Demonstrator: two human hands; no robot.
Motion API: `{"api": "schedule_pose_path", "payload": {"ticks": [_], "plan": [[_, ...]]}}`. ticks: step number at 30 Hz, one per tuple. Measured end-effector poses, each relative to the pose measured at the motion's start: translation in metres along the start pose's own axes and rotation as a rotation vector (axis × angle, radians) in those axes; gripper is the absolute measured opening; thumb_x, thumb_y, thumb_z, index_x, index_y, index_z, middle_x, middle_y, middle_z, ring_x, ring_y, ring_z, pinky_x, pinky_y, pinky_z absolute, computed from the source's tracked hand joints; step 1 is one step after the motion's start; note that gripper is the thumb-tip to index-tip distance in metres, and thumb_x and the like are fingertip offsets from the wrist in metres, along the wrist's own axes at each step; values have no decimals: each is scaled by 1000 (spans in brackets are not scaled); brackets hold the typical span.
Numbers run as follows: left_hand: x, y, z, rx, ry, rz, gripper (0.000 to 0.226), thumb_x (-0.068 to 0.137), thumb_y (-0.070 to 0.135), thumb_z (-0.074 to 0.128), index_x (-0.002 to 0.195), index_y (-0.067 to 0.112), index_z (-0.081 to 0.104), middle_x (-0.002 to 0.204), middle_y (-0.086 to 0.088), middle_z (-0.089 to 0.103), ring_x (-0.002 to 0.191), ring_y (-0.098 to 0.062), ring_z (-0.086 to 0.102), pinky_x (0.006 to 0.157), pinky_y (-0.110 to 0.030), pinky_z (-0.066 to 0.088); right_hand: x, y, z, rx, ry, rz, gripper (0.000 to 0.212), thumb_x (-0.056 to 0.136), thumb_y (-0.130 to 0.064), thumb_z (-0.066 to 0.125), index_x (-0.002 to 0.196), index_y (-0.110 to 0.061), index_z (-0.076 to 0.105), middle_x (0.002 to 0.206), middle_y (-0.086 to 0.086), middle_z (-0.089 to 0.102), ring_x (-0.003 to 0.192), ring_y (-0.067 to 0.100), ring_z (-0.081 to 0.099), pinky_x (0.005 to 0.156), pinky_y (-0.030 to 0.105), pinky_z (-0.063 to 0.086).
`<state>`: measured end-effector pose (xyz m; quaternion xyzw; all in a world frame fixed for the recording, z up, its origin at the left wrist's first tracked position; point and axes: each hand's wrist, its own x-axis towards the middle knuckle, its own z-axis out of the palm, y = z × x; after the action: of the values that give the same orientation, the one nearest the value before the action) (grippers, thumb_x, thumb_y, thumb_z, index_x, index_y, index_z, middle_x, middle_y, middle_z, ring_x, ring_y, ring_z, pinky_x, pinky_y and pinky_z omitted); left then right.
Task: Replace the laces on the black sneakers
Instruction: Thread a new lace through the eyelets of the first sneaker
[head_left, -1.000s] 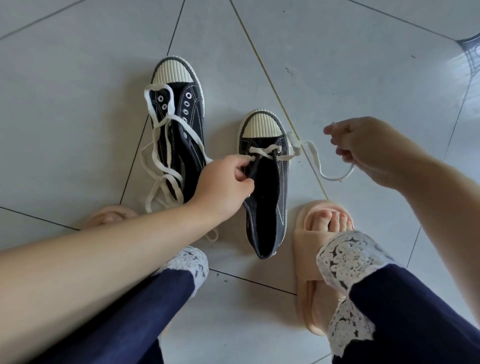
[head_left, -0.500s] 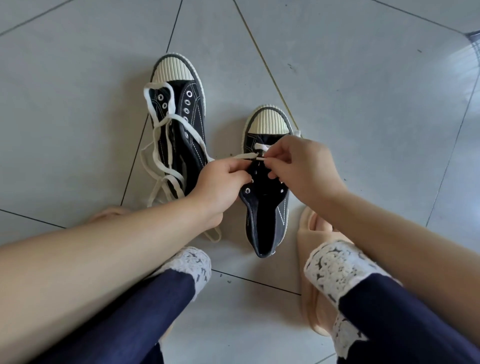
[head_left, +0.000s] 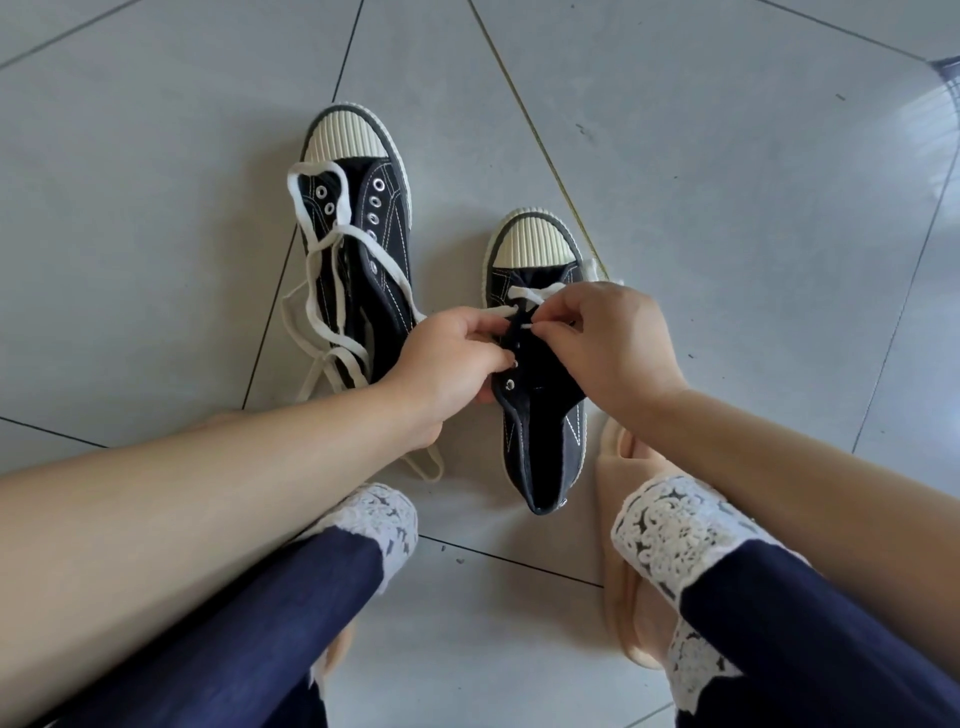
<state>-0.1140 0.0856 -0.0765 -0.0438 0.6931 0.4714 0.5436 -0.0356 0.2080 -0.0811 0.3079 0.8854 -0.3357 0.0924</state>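
Two black sneakers with cream ribbed toe caps stand on the tiled floor. The left sneaker (head_left: 363, 228) has bare eyelets, and a loose cream lace (head_left: 322, 291) lies draped over it and onto the floor. The right sneaker (head_left: 540, 415) has a cream lace (head_left: 524, 293) crossed through its front eyelets. My left hand (head_left: 447, 358) grips the sneaker's left eyelet edge, with a lace strand at its fingers. My right hand (head_left: 608, 343) pinches the white lace tip beside a left-side eyelet.
My legs in dark blue trousers with white lace cuffs (head_left: 670, 525) fill the bottom of the view. A beige slipper (head_left: 623, 582) sits just right of the right sneaker's heel. Grey floor tiles (head_left: 727, 208) stretch all around.
A second ago my right hand held the lace end out to the right. It has come in over the right sneaker, and both hands now meet at the eyelets.
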Motion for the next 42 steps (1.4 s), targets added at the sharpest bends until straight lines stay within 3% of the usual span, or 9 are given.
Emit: {"api": "schedule_pose_path", "payload": {"ticks": [6, 10, 15, 21, 24, 29, 32, 36, 42], "plan": [[3, 1, -1, 54, -35, -1, 17, 86, 3, 59, 100, 12, 57, 85, -9, 62, 68, -17, 64, 56, -26, 56, 0, -3, 5, -79, -28, 2, 11, 84, -21, 56, 92, -22, 63, 90, -2, 67, 83, 21, 59, 67, 30, 46], [8, 6, 1, 136, 29, 25, 7, 92, 20, 54, 92, 13, 56, 70, -6, 63, 50, -13, 61, 48, -23, 53, -2, -6, 6, -71, -20, -2, 21, 85, -18, 53, 106, -22, 51, 88, -2, 68, 80, 27, 61, 67, 36, 49], [15, 11, 5, 310, 120, 157, 20, 89, 2, 52, 74, 14, 51, 67, -10, 61, 42, -12, 57, 45, -27, 52, -6, -5, 5, -99, -26, -34, 28, 87, -18, 48, 115, -21, 49, 99, 1, 66, 84, 28, 61, 68, 34, 48], [18, 11, -4, 580, 165, 353, 16, 84, 10, 64, 74, 17, 54, 65, 9, 58, 54, -8, 59, 61, -29, 52, -11, -2, -4, 74, -46, -48, 28, 85, -13, 59, 111, -13, 50, 96, -6, 63, 90, 20, 60, 73, 30, 44], [18, 8, -1, 714, 137, 413, 9, 81, 8, 65, 88, 13, 61, 69, 19, 50, 58, 4, 48, 58, -11, 40, -11, -3, -3, 79, -45, -51, 29, 84, -10, 58, 113, -12, 52, 98, -2, 64, 92, 21, 60, 79, 32, 45], [21, 12, -2, 780, 194, 489, 5, 83, 19, 65, 81, 17, 61, 78, 7, 59, 70, -10, 51, 64, -24, 40, -6, 2, -7, 178, -14, 17, 19, 84, -5, 53, 98, -19, 51, 78, -9, 63, 79, 16, 58, 69, 25, 42], [21, 14, -1, 742, 200, 569, 13, 81, 23, 68, 85, 13, 61, 77, 6, 58, 62, -3, 47, 61, -16, 38, -1, 5, -11, 285, -3, 99, 19, 88, -4, 46, 92, -23, 44, 71, -10, 61, 66, 9, 55, 63, 26, 41], [21, 12, 4, 717, 145, 525, 15, 81, 19, 67, 91, 13, 59, 81, 7, 56, 63, 5, 47, 61, -3, 35, 3, 2, -5, 315, -45, 116, 20, 89, -3, 44, 92, -23, 44, 74, -8, 60, 70, 11, 54, 60, 22, 40], [25, 12, 1, 660, 150, 426, 15, 80, 7, 65, 88, 17, 58, 75, 14, 55, 62, 5, 50, 61, -13, 39, 6, -3, -3, 300, -57, 112, 19, 86, -5, 48, 89, -25, 46, 75, -9, 59, 72, 12, 59, 62, 14, 42]]}}
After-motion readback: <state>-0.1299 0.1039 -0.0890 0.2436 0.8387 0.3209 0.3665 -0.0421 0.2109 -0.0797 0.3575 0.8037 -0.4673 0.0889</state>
